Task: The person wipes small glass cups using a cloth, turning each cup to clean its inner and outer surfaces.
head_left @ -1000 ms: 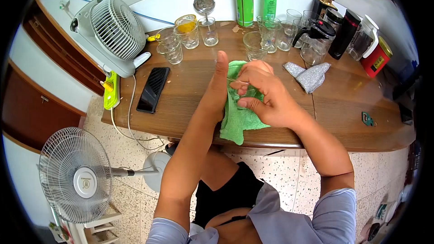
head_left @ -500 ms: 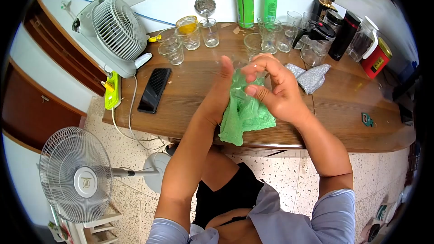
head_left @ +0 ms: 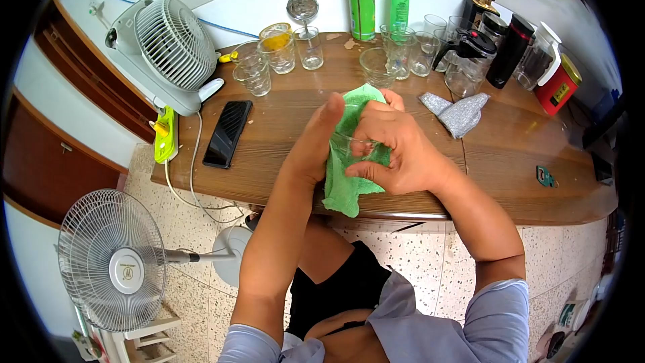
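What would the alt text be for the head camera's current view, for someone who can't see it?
A clear glass and a green cloth are held between a person's left hand and right hand, near a wooden table's front edge. More glasses stand farther back; a black phone lies to the left, a silvery-grey cloth to the right.

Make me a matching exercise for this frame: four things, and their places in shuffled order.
1. green cloth
2. smartphone
3. silver-grey cloth
4. red tin

A. beside the white-handled pitcher
B. between left hand and right hand
C. in front of the coffee pot
D. nearest the lime-green power strip

Pairs: 1-B; 2-D; 3-C; 4-A
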Motion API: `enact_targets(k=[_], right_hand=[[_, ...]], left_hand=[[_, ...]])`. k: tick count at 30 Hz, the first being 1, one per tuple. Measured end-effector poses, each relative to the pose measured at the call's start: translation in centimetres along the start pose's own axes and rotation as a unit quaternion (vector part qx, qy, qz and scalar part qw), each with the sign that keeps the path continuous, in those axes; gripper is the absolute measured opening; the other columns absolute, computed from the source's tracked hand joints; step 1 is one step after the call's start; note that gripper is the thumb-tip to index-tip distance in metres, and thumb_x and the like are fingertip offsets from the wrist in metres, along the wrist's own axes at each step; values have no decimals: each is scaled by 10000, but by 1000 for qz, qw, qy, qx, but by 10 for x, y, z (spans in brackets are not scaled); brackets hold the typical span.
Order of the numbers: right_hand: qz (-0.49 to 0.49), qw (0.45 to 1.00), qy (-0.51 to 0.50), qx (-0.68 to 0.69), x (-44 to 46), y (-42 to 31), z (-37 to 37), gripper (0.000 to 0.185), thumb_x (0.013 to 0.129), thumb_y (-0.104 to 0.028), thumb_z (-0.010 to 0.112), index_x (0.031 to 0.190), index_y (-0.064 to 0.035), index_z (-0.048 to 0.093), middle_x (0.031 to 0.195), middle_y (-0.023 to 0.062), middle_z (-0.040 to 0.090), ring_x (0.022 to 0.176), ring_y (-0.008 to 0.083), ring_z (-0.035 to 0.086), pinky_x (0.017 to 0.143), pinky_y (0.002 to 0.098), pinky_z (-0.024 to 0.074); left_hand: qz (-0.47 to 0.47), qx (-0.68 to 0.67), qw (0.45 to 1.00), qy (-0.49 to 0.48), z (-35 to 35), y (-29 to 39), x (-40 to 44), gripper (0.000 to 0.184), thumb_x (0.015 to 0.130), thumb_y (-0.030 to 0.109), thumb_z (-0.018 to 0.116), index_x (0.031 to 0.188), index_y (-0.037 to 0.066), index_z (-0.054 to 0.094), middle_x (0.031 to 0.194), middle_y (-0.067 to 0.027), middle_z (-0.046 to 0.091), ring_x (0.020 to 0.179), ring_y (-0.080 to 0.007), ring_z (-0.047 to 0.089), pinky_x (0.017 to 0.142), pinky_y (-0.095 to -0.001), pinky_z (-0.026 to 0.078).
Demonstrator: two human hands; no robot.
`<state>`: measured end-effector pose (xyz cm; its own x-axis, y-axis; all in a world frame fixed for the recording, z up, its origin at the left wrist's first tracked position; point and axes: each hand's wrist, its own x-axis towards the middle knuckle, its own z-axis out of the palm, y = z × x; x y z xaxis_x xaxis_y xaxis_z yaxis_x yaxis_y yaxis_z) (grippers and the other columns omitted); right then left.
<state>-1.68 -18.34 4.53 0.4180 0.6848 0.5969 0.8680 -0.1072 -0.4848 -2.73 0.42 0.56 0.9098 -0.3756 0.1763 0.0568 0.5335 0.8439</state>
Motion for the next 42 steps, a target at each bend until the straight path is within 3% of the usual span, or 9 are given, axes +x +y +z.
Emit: enact_targets(k=[3,12,18,21,27,30,33,36,42], right_hand=[[6,1000,10,-8,-1,5,0,277,752,-164,919,850,-110,666,816,11,622,887,242,635,1125,519,309],[43,986,120,-105,-3,8,16,302,766,-143,928,859,-105,643,804,-18,615,860,218,617,1148,515,314],[120,975,167,-88,1,17,9,256,798,-102,890,868,-85,644,759,24,614,745,255,624,918,444,469],[233,953,185,52,3,17,11,250,812,-76,875,882,-62,636,746,51,593,754,271,631,830,451,492],[40,993,102,-40,-2,19,14,253,824,-73,863,926,-57,632,785,68,589,778,313,631,964,491,507],[3,997,67,-23,-2,16,11,263,812,-67,858,971,-59,648,908,92,636,909,348,641,1056,505,481],[-18,993,118,14,5,3,3,300,784,-64,863,1009,-59,665,1050,117,658,1074,372,627,1107,519,448],[-27,993,118,7,9,1,-7,311,807,-117,865,1040,-32,677,1168,139,680,1133,355,645,1199,543,395],[-11,998,53,-25,-2,24,2,245,796,-116,875,908,-83,659,957,63,674,1039,292,647,1129,539,405]], left_hand=[[15,55,998,-6,3,8,2,781,1057,709,488,1311,-11,652,1110,-96,738,943,-146,726,789,-292,604],[97,174,975,96,-1,-3,11,840,1076,761,310,1161,19,694,1060,-95,719,938,-157,701,814,-307,585],[100,321,937,98,4,-4,13,767,1128,659,326,1209,-12,689,1121,-90,714,1001,-137,658,894,-291,537],[86,276,954,78,6,-5,14,746,1144,626,319,1224,-20,684,1117,-75,709,1032,-131,650,930,-281,522],[37,205,978,33,-15,-6,15,780,1097,709,359,1228,14,688,1136,-89,703,986,-173,669,880,-333,552],[20,194,975,107,-5,0,7,803,1053,759,404,1262,33,677,1165,-120,710,1000,-228,704,880,-378,580],[-33,-17,988,147,7,8,10,781,1038,733,424,1310,40,658,1209,-153,720,1061,-277,726,919,-411,600],[-54,-121,987,94,10,22,5,753,1035,697,418,1342,49,648,1259,-172,720,1114,-302,729,964,-440,604],[-50,-63,991,107,-5,9,14,686,1063,633,428,1300,37,671,1212,-151,742,1090,-259,735,951,-415,606]])
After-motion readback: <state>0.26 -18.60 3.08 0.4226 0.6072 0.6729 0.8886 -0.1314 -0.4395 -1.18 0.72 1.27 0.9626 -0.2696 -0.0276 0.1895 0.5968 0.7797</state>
